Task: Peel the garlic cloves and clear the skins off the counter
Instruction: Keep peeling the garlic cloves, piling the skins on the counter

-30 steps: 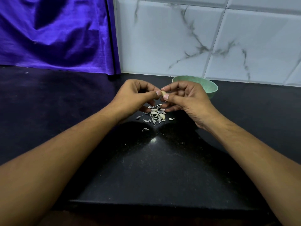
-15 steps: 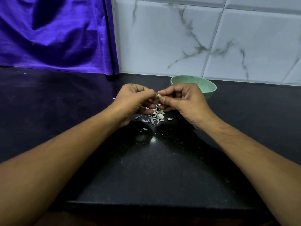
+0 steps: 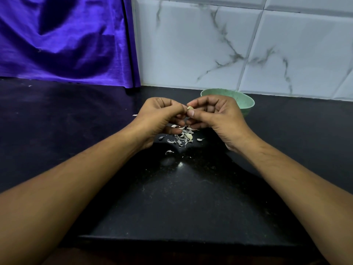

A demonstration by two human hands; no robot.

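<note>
Over counter (image 3: 191,197), left hand (image 3: 158,115) and right hand (image 3: 217,115) pinch garlic clove (image 3: 190,108).

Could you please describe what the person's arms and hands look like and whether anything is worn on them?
Both forearms are bare to the frame's edge; no sleeve shows. The left hand and right hand wear no gloves, and neither wrist carries a watch or bracelet. No ring shows on the visible fingers. The right thumbnail looks short and unpainted.

Single head-worn view: high, close, facing forward and down across counter (image 3: 181,197) toward tiled wall (image 3: 191,44).
</note>
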